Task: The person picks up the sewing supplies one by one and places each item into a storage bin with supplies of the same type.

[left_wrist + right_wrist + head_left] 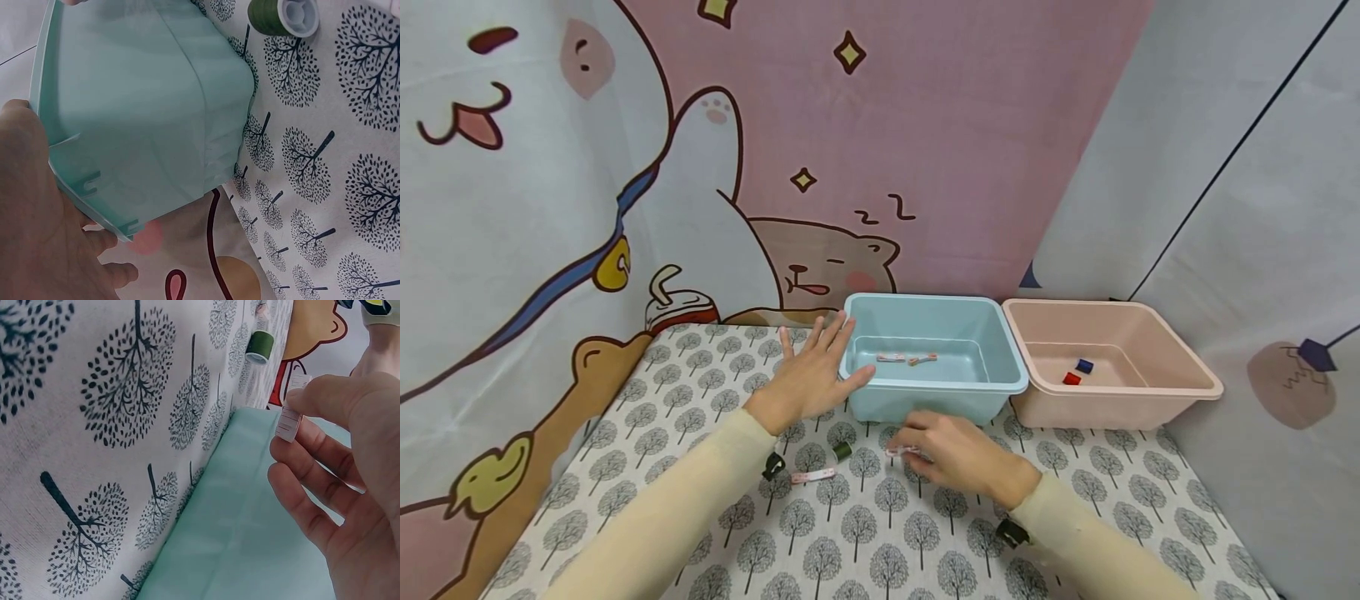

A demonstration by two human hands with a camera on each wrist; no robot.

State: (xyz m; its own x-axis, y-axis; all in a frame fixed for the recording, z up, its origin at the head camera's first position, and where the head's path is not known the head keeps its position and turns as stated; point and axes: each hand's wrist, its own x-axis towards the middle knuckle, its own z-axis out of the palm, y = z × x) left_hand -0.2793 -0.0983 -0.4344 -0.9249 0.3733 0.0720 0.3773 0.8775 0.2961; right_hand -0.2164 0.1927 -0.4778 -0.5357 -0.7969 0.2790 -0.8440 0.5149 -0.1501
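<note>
My right hand [958, 454] pinches a small white measuring tape strip [289, 422] between thumb and fingers, in front of the light blue bin [936, 387]. Dark marking lines show on the strip in the right wrist view. My left hand [808, 375] lies at the bin's left rim with its fingers stretched out and its thumb reaching over the edge. Two similar strips [891, 358] lie on the bin's floor. On the cloth between my arms are another pinkish-white strip [813, 476] and a spool of green thread [842, 451].
A pink bin [1097, 408] stands against the blue bin's right side. Inside it lie a blue spool [1084, 366] and a red spool [1072, 379]. Tree-patterned cloth [857, 525] covers the table, and a cartoon curtain [955, 150] hangs behind.
</note>
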